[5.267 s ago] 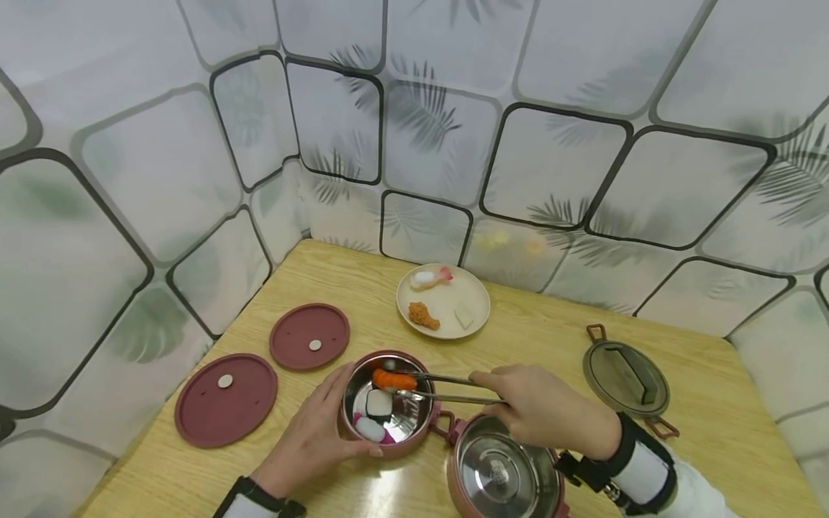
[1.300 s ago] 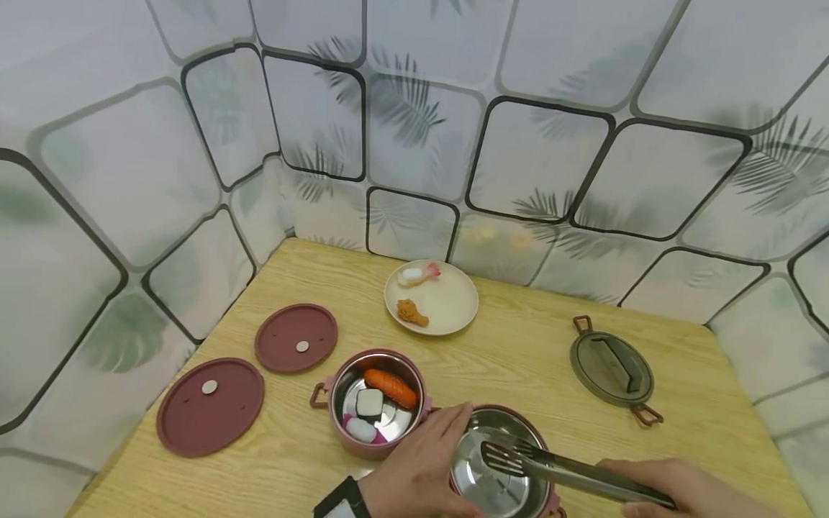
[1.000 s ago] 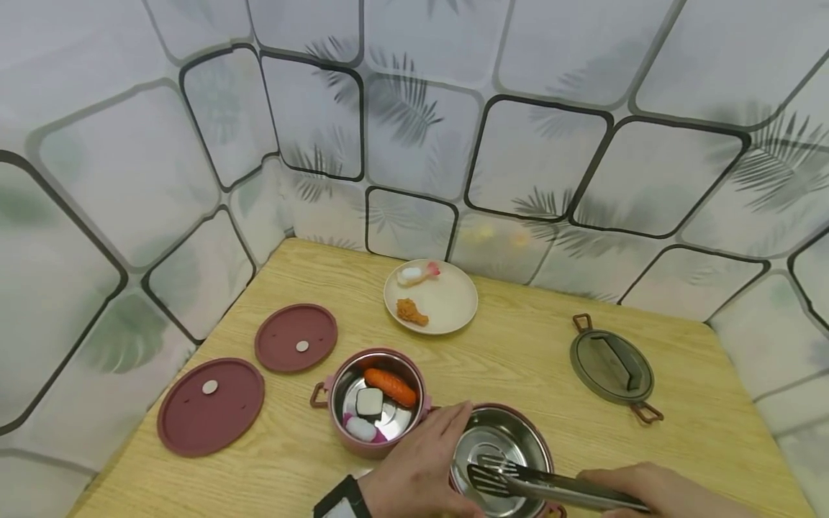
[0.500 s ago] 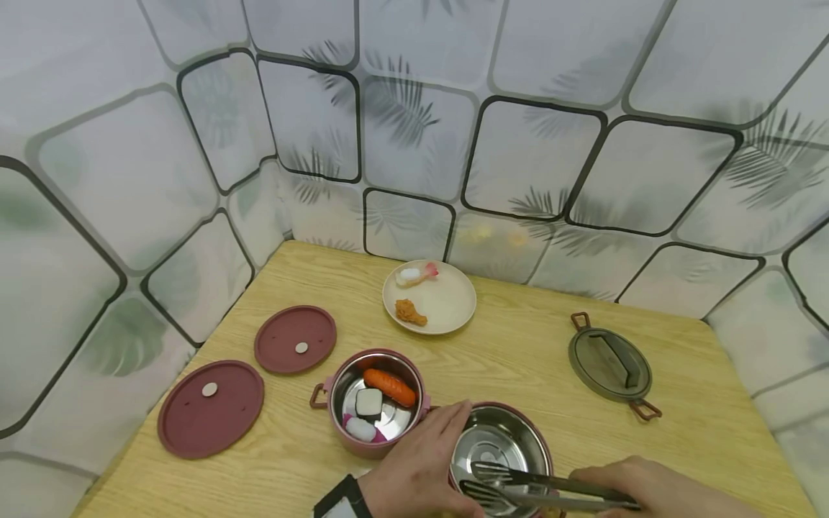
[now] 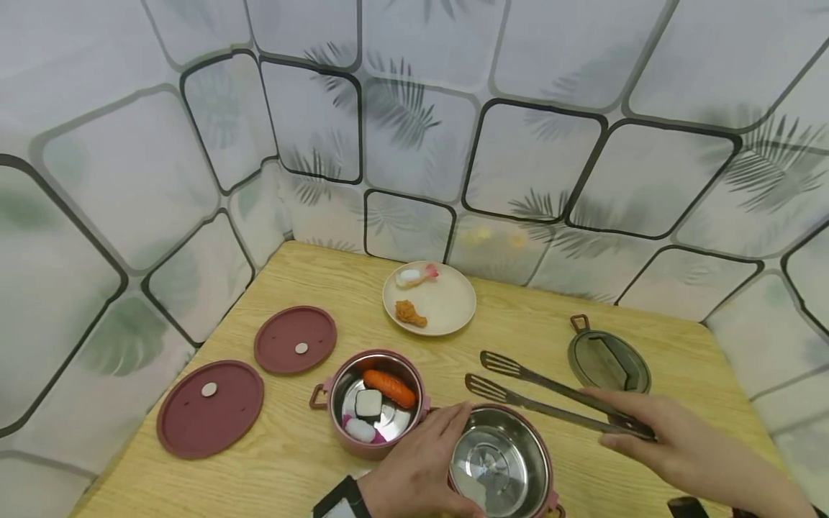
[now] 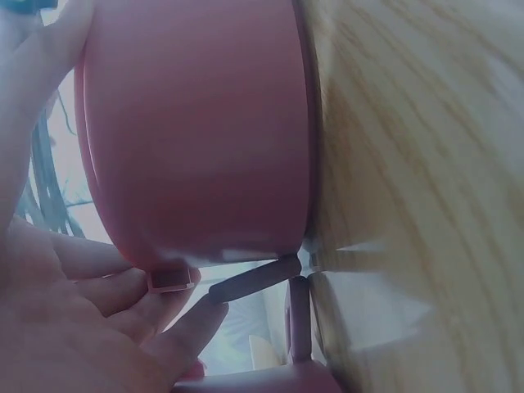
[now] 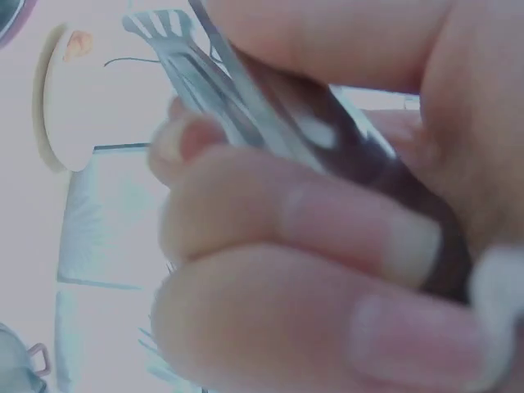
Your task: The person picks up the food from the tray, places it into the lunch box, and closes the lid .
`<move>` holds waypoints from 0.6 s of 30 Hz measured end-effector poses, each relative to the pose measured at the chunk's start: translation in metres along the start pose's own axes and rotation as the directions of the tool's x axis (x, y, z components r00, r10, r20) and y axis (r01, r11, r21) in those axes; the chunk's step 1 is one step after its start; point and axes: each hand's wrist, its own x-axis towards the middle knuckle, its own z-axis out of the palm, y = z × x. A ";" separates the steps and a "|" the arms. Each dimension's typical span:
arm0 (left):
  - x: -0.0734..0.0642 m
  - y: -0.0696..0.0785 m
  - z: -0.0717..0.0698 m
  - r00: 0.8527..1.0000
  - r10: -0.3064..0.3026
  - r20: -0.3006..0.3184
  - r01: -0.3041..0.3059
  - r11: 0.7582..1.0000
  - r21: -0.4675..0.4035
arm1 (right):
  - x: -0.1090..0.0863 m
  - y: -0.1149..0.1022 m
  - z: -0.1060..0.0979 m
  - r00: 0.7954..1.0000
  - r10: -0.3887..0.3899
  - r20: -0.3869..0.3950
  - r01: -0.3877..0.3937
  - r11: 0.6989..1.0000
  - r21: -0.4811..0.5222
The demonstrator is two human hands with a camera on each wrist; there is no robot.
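Observation:
My left hand (image 5: pixel 421 460) grips the side of the right-hand pink steel-lined pot (image 5: pixel 532 440); in the left wrist view the fingers curl by its handle (image 6: pixel 254 278). A thin pale wedge-shaped piece (image 5: pixel 469 486) lies at that pot's left inside. My right hand (image 5: pixel 673 439) holds metal slotted tongs (image 5: pixel 550 409), arms spread, tips beyond the pot's far rim with nothing between them. The second pink pot (image 5: pixel 368 451), at left, contains a scored orange-red sausage (image 5: pixel 391 387), a white block with a dark band (image 5: pixel 368 404) and a white piece with magenta edges (image 5: pixel 360 430).
A cream plate (image 5: pixel 453 298) at the back bears a toy shrimp (image 5: pixel 416 276) and fried drumstick (image 5: pixel 409 314). Two maroon lids (image 5: pixel 214 424) lie at left. A dark handled lid (image 5: pixel 605 360) sits at right, partly behind the right hand. Patterned curtain (image 5: pixel 414 144) encloses the back and sides.
The sausage was let go in the left pot. The pale wedge left the plate and now lies in the right pot. The left hand moved to that pot; the tongs rose out of it, spread.

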 end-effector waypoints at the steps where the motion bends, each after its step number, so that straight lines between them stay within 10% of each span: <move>1: 0.000 0.000 0.000 1.000 -0.004 0.004 0.004 1.000 -0.003 | 0.008 -0.002 -0.001 1.000 -0.007 -0.029 0.007 1.000 -0.013; 18: 0.001 -0.003 0.001 1.000 -0.003 0.014 0.003 1.000 -0.020 | 0.149 -0.001 0.021 0.988 -0.117 -0.105 0.088 0.965 -0.248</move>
